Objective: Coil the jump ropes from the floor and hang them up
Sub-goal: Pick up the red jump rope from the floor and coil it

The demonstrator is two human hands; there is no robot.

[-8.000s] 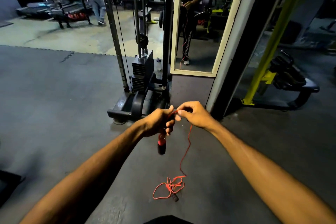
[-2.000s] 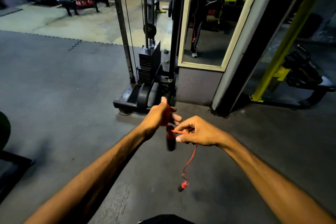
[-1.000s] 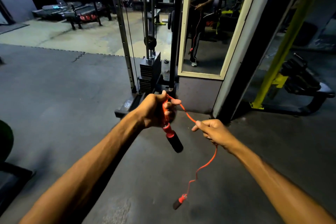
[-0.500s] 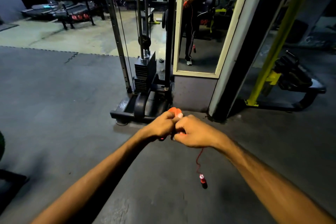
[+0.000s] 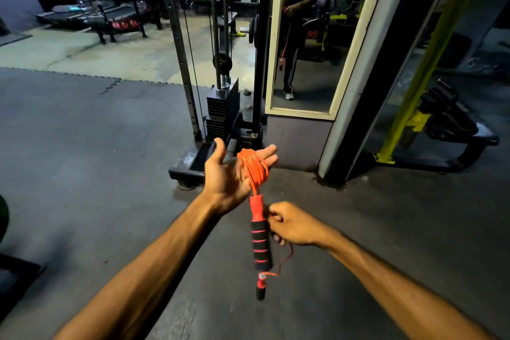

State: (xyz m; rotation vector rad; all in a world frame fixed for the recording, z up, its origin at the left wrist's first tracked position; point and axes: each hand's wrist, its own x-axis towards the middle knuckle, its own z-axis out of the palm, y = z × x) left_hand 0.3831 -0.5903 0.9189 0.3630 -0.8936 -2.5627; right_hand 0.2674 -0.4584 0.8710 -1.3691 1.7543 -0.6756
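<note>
Orange rope coil point(image 5: 253, 167) is being carried around the spread fingers of the left hand point(image 5: 230, 174). Below that grip, the foam handle point(image 5: 260, 240) is being pinched, apparently, by the right hand point(image 5: 294, 225); second handle point(image 5: 260, 286) is dangling lower.

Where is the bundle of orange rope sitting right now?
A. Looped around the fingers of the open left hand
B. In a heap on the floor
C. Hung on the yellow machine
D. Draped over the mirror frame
A: the orange coil is wound around the fingers of the open left hand, with a foam handle hanging below it.
</note>
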